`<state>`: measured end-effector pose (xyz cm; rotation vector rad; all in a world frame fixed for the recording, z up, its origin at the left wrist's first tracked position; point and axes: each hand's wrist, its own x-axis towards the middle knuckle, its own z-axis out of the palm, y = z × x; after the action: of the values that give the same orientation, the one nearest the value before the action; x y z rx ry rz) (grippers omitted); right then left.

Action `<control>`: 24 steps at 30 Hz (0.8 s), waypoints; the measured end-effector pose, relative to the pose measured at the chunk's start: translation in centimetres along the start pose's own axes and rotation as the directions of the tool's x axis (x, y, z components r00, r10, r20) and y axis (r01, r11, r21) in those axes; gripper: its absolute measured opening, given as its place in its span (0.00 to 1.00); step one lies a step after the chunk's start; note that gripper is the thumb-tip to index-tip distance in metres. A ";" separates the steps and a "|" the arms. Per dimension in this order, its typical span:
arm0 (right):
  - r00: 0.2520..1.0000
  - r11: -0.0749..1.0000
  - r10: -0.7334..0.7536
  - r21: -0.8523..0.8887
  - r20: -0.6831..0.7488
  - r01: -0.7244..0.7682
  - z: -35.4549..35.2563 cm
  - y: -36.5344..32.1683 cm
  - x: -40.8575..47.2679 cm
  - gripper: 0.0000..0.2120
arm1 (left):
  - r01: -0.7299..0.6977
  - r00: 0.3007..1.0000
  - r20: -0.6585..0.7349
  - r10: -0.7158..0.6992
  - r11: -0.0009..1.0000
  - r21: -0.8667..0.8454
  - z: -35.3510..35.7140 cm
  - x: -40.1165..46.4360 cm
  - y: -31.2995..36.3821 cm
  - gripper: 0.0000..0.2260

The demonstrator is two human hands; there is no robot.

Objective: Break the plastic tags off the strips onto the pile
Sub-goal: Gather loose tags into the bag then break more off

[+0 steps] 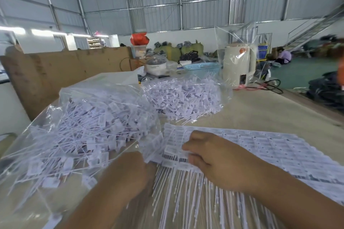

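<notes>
We hold the strips (251,154) on the worktop (270,109): our right hand (219,158) curls its fingers (191,148) around the tags, our left hand (130,171) pinches one beside the pile (83,132).

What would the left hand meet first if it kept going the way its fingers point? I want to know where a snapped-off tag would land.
Probably the near pile of loose tags on clear plastic, just up and left of the left hand. Depth is hard to judge, and the fingers are partly hidden.
</notes>
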<state>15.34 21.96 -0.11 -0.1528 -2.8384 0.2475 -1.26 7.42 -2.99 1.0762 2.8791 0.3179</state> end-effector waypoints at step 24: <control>0.995 0.970 0.072 -0.236 0.063 -0.056 1.5 2.5 -1.6 0.20 | -0.448 0.891 0.003 0.454 0.879 0.165 3.2 0.5 2.4 0.24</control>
<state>16.63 23.98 -2.41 -0.2906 -2.9293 -0.0718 0.25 10.09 -5.58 1.7915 2.6839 0.1179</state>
